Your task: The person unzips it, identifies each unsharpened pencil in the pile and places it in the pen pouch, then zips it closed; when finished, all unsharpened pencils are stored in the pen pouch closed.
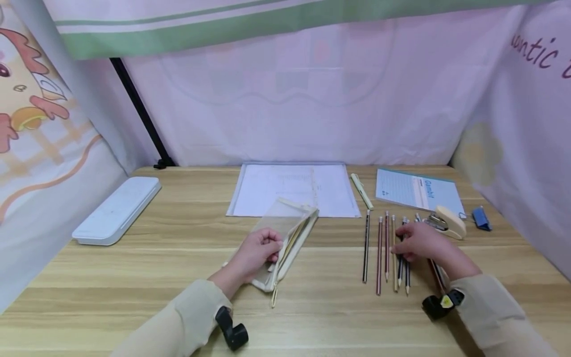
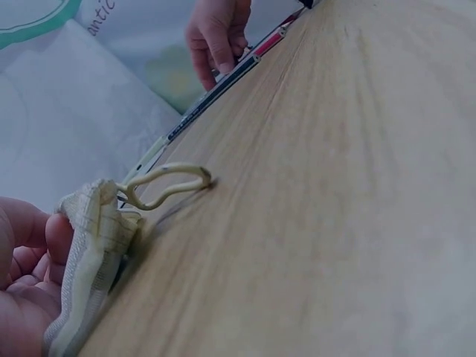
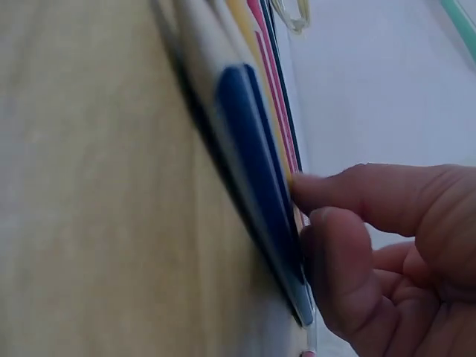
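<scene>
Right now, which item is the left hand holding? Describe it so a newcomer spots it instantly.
On the wooden desk, just in front of the clear folder of paper, lies a pencil pouch gripped by the left hand. Unlike the loose pencils to its right, it is a see-through, cream-edged bag with a looped zip pull.
</scene>
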Available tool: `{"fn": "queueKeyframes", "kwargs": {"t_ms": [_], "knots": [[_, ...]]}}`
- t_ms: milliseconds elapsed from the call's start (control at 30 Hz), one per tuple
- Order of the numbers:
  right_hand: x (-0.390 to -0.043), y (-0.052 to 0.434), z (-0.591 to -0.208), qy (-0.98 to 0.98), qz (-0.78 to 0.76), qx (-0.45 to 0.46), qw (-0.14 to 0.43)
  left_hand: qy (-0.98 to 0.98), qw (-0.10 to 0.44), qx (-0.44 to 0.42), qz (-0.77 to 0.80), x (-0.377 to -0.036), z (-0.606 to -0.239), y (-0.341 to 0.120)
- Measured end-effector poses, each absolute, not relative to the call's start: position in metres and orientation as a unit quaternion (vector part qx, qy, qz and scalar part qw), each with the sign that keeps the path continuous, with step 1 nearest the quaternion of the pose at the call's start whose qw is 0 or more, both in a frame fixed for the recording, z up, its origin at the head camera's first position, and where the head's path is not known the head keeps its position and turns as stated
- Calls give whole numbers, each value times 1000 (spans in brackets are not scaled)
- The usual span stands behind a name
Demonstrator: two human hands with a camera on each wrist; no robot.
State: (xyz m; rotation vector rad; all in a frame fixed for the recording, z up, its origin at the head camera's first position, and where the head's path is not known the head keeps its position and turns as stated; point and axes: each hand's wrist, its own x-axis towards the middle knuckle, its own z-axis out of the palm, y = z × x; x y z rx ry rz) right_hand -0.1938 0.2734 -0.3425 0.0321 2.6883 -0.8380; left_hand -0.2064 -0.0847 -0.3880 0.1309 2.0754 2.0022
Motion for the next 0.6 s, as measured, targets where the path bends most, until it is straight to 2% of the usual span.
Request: {"fn": "queueKeyframes", "kwargs": {"t_ms": [267, 600], "knots": [[-199, 273, -344, 936, -317, 34, 148, 712, 128, 51, 688, -206, -388, -84], [-200, 276, -344, 921, -347, 28, 177, 713, 131, 47, 687, -206, -387, -85]]}}
